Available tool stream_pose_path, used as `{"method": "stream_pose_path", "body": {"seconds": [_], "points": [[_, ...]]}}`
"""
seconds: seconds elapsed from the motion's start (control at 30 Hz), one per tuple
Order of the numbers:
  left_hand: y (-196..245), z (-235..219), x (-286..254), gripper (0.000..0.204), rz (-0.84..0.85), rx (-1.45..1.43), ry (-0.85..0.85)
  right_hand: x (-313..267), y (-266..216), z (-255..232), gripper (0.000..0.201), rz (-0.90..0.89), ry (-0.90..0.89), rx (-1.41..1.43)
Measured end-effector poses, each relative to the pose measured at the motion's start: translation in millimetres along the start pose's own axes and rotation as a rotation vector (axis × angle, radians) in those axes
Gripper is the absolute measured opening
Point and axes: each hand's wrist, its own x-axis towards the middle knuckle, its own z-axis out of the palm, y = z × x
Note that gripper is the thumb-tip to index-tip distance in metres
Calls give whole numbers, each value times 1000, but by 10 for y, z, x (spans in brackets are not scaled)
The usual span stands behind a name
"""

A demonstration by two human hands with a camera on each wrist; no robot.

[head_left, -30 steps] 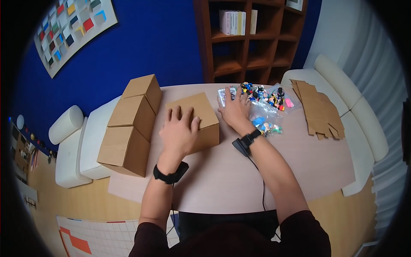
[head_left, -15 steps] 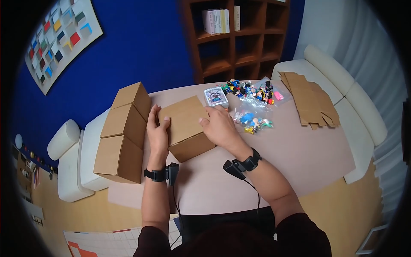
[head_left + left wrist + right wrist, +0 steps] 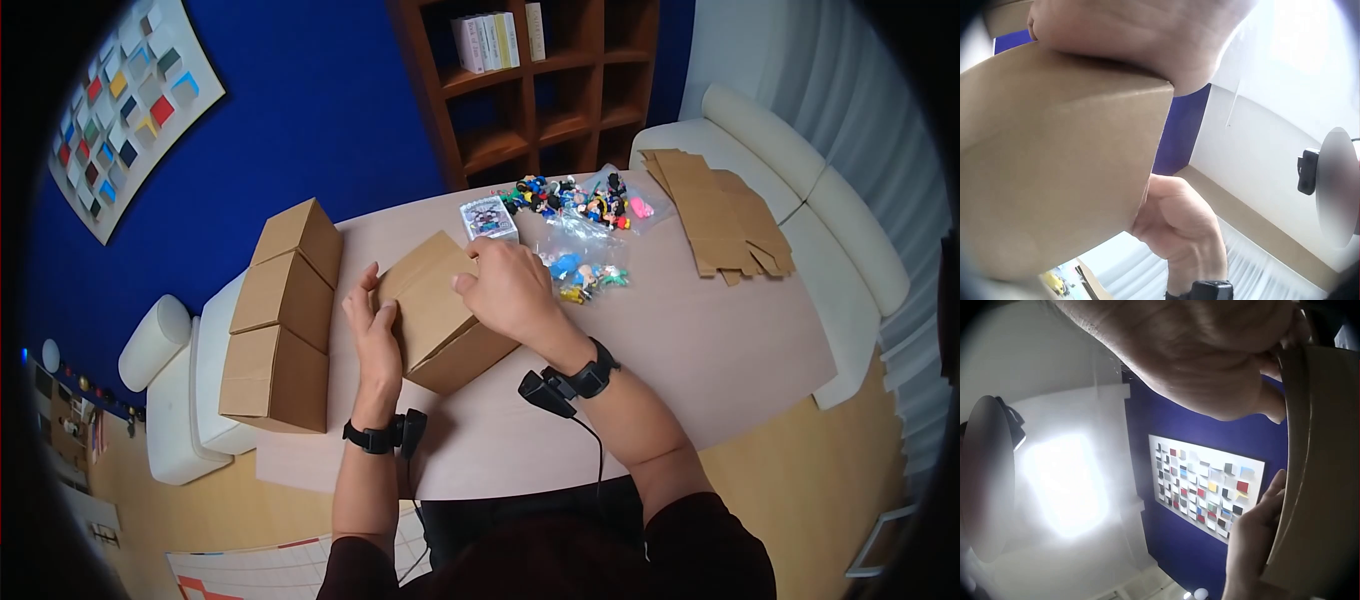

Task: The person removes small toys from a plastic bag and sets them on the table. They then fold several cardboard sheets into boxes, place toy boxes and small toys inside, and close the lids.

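Note:
In the head view a closed cardboard box (image 3: 428, 290) stands at an angle on the table, between both hands. My left hand (image 3: 372, 335) lies along its left side, fingers fairly straight and thumb at the top edge. At the right top edge, my right hand (image 3: 512, 290) holds the box with bent fingers. The left wrist view shows a broad cardboard face (image 3: 1060, 169), with the right hand (image 3: 1182, 215) at its far edge. Seen from the right wrist, the right thumb (image 3: 1272, 406) touches the lid edge, while the left hand (image 3: 1250, 544) is on the side below.
Three closed cardboard boxes (image 3: 275, 315) form a row on the left of the table (image 3: 640, 400). Beyond the held box are a small box with a printed top (image 3: 490, 217) and toy figures (image 3: 560, 195), some in plastic bags (image 3: 590, 240). Flattened cardboard (image 3: 720, 215) lies at the right edge.
The left hand went from the box's top to its left side. The right hand left the small printed box and came to the cardboard box's right edge. The box has turned anticlockwise.

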Motion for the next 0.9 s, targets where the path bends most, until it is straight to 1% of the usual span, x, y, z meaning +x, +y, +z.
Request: {"method": "stream_pose_path", "body": {"seconds": [0.07, 0.13, 0.17, 0.27, 0.3, 0.37, 0.4, 0.47, 0.5, 0.53, 0.57, 0.6, 0.63, 0.67, 0.7, 0.73, 0.77, 0.8, 0.83, 0.9], "points": [[35, -20, -15, 57, -59, -131, -18, 16, -20, -67, 52, 14, 11, 58], [272, -45, -85, 59, -140, -267, -34, 54, 59, -66, 54, 48, 11, 228], [251, -101, -83, 67, -162, -324, -66, 74, 111, -53, 55, 63, 10, 313], [236, -321, -92, 75, -142, -560, -268, 136, 257, -7, 50, 94, -70, 667], [288, -382, -115, 82, -158, -608, -326, 172, 300, 9, 48, 98, -81, 760], [216, -526, -82, 82, -73, -600, -460, 238, 358, 34, 44, 107, -100, 945], [195, -559, -70, 83, -31, -595, -527, 214, 291, -27, 45, 150, -127, 1008], [224, -508, -83, 76, -69, -419, -412, 152, 85, -197, 47, 236, -188, 1133], [200, -454, -57, 73, -82, -307, -349, 159, 93, -184, 55, 211, -257, 1147], [151, -414, -20, 69, -93, -196, -282, 138, 62, -144, 55, 210, -237, 1228], [-34, -379, 60, 55, -217, -183, -167, 101, 1, -81, 56, 208, -218, 1307], [8, -269, 73, 41, -191, -213, -104, 76, -46, -39, 57, 204, -198, 1386], [33, -203, 65, 38, -199, -238, -18, 75, -62, -37, 52, 208, -200, 1356], [49, -168, 81, 37, -203, -263, 63, 57, -49, 23, 42, 198, -189, 1333], [56, -191, 110, 36, -226, -274, 96, 54, -14, 87, 35, 91, -256, 1287], [63, -188, 113, 39, -170, -356, 110, 34, 21, 145, 29, -10, -322, 1238], [78, -173, 87, 37, -107, -344, 155, -2, 46, 201, 25, -54, -338, 1146], [256, -119, 41, 37, -41, -334, 203, -38, 3, 193, 21, -100, -356, 1049], [349, -102, 0, 37, 59, -286, 215, -77, -37, 172, 17, -146, -374, 952], [513, -63, -89, 35, 204, -159, 281, -184, -127, 96, 16, -295, -237, 575]]}}
